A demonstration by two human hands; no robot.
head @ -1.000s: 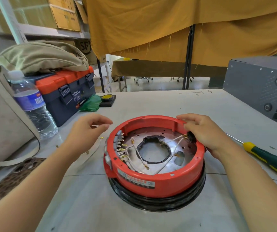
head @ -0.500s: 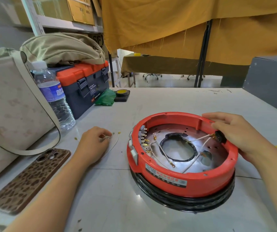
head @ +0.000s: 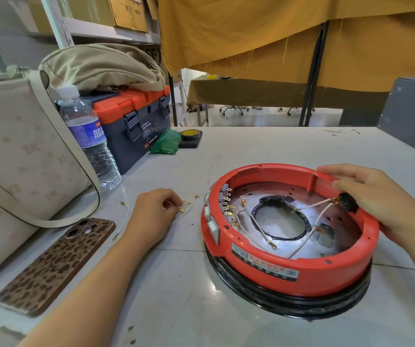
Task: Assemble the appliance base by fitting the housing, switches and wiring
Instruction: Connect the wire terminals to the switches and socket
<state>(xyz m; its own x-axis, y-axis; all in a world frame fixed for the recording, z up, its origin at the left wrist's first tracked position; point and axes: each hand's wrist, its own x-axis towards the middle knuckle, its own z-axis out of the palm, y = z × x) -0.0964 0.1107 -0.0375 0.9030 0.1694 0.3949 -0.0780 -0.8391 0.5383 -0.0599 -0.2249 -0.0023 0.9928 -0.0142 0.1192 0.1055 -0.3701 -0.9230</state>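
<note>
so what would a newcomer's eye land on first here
The red housing on the table's right side, open side up, with white wires and brass terminals inside. The right hand grips a black switch at its far rim, while the left hand pinches a loose wire beside it.

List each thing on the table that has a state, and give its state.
red housing: open side up, on black ring
black switch: at housing rim, held by right hand
loose wires: on table, pinched by left hand
toolbox: closed, latched
water bottle: upright, capped
phone: face down
</note>
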